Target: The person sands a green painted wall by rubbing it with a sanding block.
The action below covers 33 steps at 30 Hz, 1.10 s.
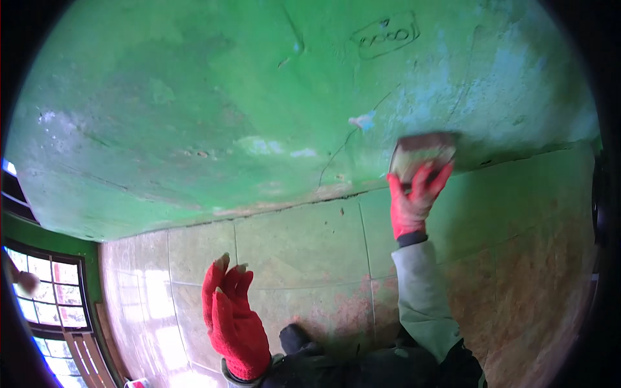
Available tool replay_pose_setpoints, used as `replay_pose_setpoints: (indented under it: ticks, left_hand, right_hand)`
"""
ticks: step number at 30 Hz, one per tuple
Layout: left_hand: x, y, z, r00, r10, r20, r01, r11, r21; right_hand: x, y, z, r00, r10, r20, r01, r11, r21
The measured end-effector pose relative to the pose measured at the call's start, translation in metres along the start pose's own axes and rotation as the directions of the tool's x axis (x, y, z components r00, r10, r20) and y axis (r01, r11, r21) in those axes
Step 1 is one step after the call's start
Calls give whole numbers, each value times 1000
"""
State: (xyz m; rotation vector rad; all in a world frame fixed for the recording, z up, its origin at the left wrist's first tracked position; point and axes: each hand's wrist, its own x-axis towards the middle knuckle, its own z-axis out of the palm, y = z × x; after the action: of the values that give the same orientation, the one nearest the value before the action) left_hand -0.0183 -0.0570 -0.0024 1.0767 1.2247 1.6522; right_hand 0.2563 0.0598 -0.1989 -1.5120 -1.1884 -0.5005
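My right hand (418, 199), in a red knit glove with a pale palm, grips a flat block-like tool (422, 153) with a light face and a darker far edge. That tool is against the lower part of a green painted wall (218, 97), just above the floor; its kind is not clear and it looks slightly blurred. Lower left of it, my left hand (235, 320) hangs above the floor in a red glove with bare fingertips, fingers apart and holding nothing. The wall has worn paint, pale blue patches, a thin crack and a drawn mark.
A tiled floor (291, 252) with reddish-brown stains meets the wall along a dark, rough gap. My dark shoe (294, 338) stands on the tiles below. Barred windows (51, 286) are at the far left, beside wooden slats (87, 361).
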Motion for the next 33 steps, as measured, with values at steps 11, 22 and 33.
replay_pose_setpoints:
  ticks: [11,22,33]
  left_hand:
    - [-8,2,-11,999,-4,-43,4,1000,-1]
    - [-9,-3,-29,993,-41,-113,44,999,22]
    - [-13,-21,-46,920,-336,200,282,924,257]
  right_hand:
    - [-20,12,4,995,-89,-38,87,995,-42]
    - [66,-39,-5,980,-142,-139,138,990,-39]
    - [118,-58,-23,996,-39,-83,43,998,45]
